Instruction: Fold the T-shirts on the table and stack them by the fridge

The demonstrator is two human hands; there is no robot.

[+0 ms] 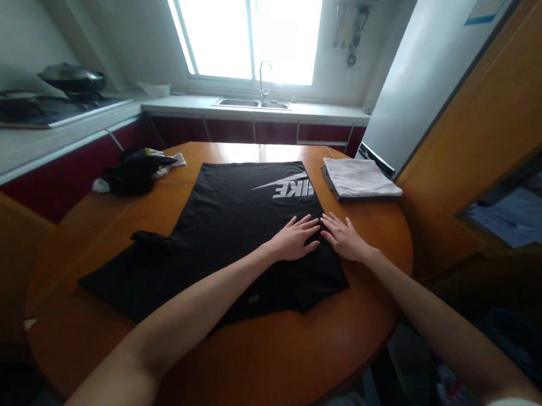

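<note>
A black T-shirt (233, 213) with white NIKE lettering lies spread over the wooden table (259, 369). Its right side is folded inward in part, and a dark bunched piece of cloth lies at its left edge. My left hand (295, 238) rests flat on the shirt with fingers stretched out. Beside it, my right hand (344, 237) lies at the shirt's right edge, fingers spread, the fingertips of the two hands nearly meeting. Neither hand grips anything. My left forearm passes over the lower part of the shirt and hides some of it.
A stack of folded clothes (360, 178), white on top, sits at the table's back right. Crumpled black and white clothing (134, 172) lies at the back left. Beyond are a counter with a sink (252, 103), a stove with a pan (73, 79), and a refrigerator (429, 65).
</note>
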